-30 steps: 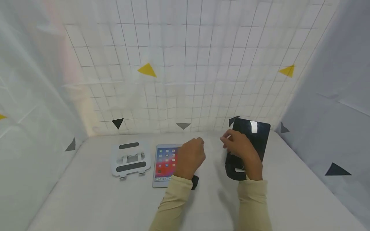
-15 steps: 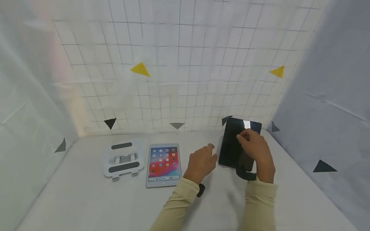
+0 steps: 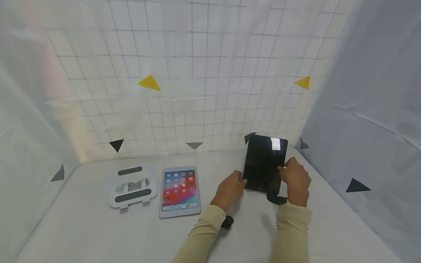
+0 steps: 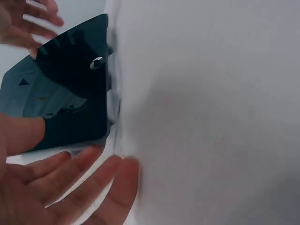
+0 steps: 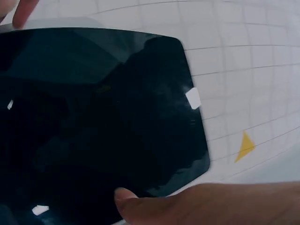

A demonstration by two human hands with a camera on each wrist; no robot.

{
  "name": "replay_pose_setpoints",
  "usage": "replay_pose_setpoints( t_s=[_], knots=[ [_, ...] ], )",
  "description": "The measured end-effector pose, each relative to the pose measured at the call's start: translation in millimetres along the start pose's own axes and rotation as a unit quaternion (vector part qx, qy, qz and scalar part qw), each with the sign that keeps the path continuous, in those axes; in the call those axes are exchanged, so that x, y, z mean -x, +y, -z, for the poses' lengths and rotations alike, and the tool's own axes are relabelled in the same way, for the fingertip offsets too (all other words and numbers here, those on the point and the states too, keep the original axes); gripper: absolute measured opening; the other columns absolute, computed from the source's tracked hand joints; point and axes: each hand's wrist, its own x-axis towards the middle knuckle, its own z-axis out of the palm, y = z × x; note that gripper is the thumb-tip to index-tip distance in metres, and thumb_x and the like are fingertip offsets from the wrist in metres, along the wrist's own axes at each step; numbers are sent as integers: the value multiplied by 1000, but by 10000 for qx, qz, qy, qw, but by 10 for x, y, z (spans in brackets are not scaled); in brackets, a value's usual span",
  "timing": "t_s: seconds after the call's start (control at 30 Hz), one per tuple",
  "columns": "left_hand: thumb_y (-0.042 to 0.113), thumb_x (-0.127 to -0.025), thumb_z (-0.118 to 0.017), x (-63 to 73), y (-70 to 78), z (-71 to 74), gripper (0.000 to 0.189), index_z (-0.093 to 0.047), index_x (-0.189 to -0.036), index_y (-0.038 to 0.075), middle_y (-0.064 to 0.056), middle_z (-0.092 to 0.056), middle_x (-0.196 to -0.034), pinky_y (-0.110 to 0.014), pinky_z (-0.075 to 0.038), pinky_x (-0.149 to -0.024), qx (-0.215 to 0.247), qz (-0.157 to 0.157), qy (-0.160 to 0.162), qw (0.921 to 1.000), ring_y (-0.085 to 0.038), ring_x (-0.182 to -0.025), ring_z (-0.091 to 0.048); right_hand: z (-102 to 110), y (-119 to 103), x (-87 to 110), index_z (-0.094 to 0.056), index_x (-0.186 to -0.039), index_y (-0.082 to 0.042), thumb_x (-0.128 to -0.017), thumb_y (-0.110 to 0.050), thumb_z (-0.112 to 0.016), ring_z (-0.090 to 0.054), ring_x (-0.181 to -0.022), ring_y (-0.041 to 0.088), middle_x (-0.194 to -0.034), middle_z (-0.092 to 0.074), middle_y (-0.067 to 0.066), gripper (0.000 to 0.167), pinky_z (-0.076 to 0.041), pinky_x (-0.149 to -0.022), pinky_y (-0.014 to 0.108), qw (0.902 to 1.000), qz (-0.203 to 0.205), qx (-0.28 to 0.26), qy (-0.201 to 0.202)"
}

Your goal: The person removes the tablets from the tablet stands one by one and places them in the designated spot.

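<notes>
A black tablet (image 3: pixel 264 162) leans tilted at the back right, its screen dark; in the left wrist view, pale clips of a stand (image 4: pixel 112 105) show along its lower edge. My left hand (image 3: pixel 230 190) is at its lower left corner. There, the thumb (image 4: pixel 23 133) overlaps the screen, while the other fingers spread loosely past the edge. At the right edge is my right hand (image 3: pixel 296 180), its thumb (image 5: pixel 126 197) over the screen in the right wrist view. The other right fingers (image 4: pixel 42 33) lie around the far edge in the left wrist view; their contact is unclear.
A white tablet (image 3: pixel 179 193) with its screen lit lies flat left of my left hand. Further left, a folded white stand (image 3: pixel 133 186) with dark grey pads lies on the white table (image 3: pixel 131 237). A gridded white sheet (image 3: pixel 177 73) hangs behind.
My left hand has moved right from the white tablet to the black one's lower left corner. My right hand has come from in front of the black screen to its right edge.
</notes>
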Motion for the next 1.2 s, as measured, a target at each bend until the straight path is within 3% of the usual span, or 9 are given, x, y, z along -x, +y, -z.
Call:
replay_pose_setpoints(
  t_s=[0.23,0.37,0.67,0.97,1.1,1.2],
  knots=[
    [20,-109,-58,-23,-3,-51,27,-62,-127,1,-14,-74,-109,-41,-56,-79,-88,-47,246,9996,-26,-95,-71,10,-20,-54,-52,-124,12,-102,-15,-62,-62,-96,49,-114,-63,35,36,-50,-77,58,9998,179,2,-51],
    [18,-108,-59,-18,-1,-23,27,-62,-129,0,-15,-74,-111,-41,-56,-81,130,-94,182,9997,-26,-96,-71,39,-45,-47,-54,-123,13,-102,-15,-62,-62,-97,51,-115,-63,36,36,-51,-78,59,9998,160,77,50],
    [21,-108,-59,-80,-13,14,33,-63,-134,1,-13,-73,-117,-37,-56,-84,740,298,-22,9968,-22,-101,-70,48,-113,-63,-53,-125,19,-101,-7,-62,-58,-105,55,-118,-60,40,37,-49,-88,63,9992,204,-228,253],
    [23,-104,-66,-76,-23,-44,30,-73,-118,-2,-9,-76,-100,-37,-56,-79,1082,210,576,9922,-20,-90,-71,67,-117,-51,-57,-124,17,-105,-9,-57,-52,-111,57,-117,-60,37,32,-46,-91,65,9985,92,-460,292],
    [13,-101,-70,-74,-46,-72,19,-74,-110,-3,-6,-75,-90,-31,-54,-70,1162,142,786,9900,-13,-77,-68,31,-124,-48,-62,-125,12,-106,-12,-56,-51,-114,57,-115,-62,35,31,-44,-94,65,9985,51,-486,266],
    [4,-98,-71,-75,-62,-87,12,-74,-106,-4,-6,-75,-87,-27,-53,-66,1247,30,918,9879,-10,-74,-67,1,-137,-44,-68,-114,12,-104,-12,-60,-57,-109,55,-106,-67,33,27,-44,-95,65,9988,327,-257,247]
  ],
)
